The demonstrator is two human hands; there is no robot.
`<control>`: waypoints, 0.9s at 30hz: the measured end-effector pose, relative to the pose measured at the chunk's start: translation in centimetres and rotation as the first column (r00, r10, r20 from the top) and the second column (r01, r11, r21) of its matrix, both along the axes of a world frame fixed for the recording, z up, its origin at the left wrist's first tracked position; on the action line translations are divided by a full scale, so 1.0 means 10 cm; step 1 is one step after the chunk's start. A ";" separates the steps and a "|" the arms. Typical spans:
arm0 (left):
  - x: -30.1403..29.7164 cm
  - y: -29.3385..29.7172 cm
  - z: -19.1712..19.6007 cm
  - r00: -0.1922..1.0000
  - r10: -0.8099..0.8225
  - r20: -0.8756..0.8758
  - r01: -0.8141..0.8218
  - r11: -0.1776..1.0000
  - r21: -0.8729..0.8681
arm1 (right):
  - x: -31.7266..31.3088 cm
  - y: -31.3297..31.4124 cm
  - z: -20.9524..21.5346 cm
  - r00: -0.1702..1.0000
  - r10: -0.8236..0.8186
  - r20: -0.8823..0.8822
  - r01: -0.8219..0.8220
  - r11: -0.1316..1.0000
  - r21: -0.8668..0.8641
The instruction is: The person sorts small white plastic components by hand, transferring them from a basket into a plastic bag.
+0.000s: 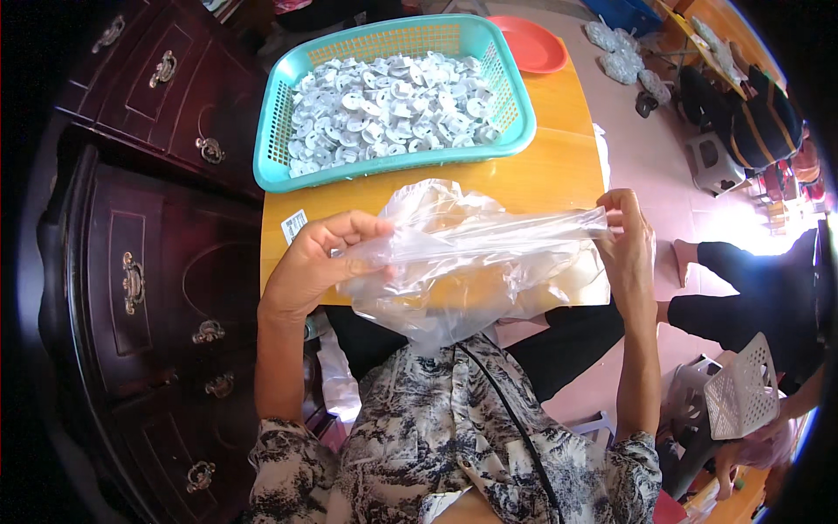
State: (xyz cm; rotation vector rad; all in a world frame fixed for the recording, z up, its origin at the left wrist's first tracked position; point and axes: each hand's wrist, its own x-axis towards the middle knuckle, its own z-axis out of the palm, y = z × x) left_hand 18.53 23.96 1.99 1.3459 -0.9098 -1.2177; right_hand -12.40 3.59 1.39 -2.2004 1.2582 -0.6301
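A clear plastic bag (471, 249) is stretched between my two hands, above the near edge of the yellow wooden table. My left hand (327, 253) pinches one end of it between thumb and fingers. At the other end, my right hand (627, 240) grips a corner of its gathered upper edge. The film hangs in loose folds down toward my lap. Beyond it stands a turquoise plastic basket (397, 166) heaped with small white plastic parts (393, 105).
A red round plate (528, 45) sits behind the basket at the right. A small printed label (295, 225) lies on the table (559, 131) at the left. Dark wooden drawers (157, 262) line the left side. At the right, another person holds a white perforated basket (742, 389).
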 end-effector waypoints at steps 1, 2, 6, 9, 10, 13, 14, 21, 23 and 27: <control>0.11 0.05 -0.07 0.981 -0.070 -0.183 0.071 0.997 0.002 | -0.11 -0.05 -0.09 1.000 -0.005 0.000 0.005 1.000 0.000; 0.17 0.08 -0.14 0.924 -0.132 -0.360 0.138 0.990 -0.008 | -0.17 -0.08 -0.14 0.948 0.032 0.316 -0.161 0.906 0.392; 0.21 0.18 -0.36 0.881 0.108 -0.461 -0.096 0.994 0.049 | -0.18 0.13 0.05 0.741 -0.408 0.534 -0.366 0.421 0.830; 0.21 0.22 -0.45 0.828 0.288 -0.482 -0.271 0.957 0.106 | -0.39 0.03 -0.07 0.660 -0.495 0.564 -0.486 0.290 0.824; 0.23 0.22 -0.49 0.829 0.288 -0.480 -0.270 0.957 0.107 | -0.46 -0.03 -0.09 0.583 -0.474 0.661 -0.674 0.172 0.718; 0.30 0.28 -0.68 0.674 0.487 -0.556 -0.417 0.872 0.257 | -0.39 0.02 -0.03 0.510 -0.432 0.744 -0.804 0.068 0.591; 0.29 0.30 -0.75 0.631 0.467 -0.619 -0.420 0.877 0.234 | -0.37 0.05 -0.02 0.581 -0.402 0.707 -0.735 0.114 0.668; 0.19 0.29 -0.81 0.438 0.134 -0.889 -0.361 0.932 -0.038 | -0.08 0.16 -0.14 0.924 0.246 0.292 -0.375 0.723 0.581; 0.13 0.36 -0.81 0.191 0.170 -0.967 -0.406 0.910 0.080 | 0.00 0.10 -0.23 0.994 0.104 0.025 -0.106 0.987 0.124; -0.14 0.47 -0.58 0.555 0.350 -0.754 -0.370 0.916 0.153 | -0.07 -0.24 -0.45 0.889 0.009 0.457 -0.102 0.979 0.178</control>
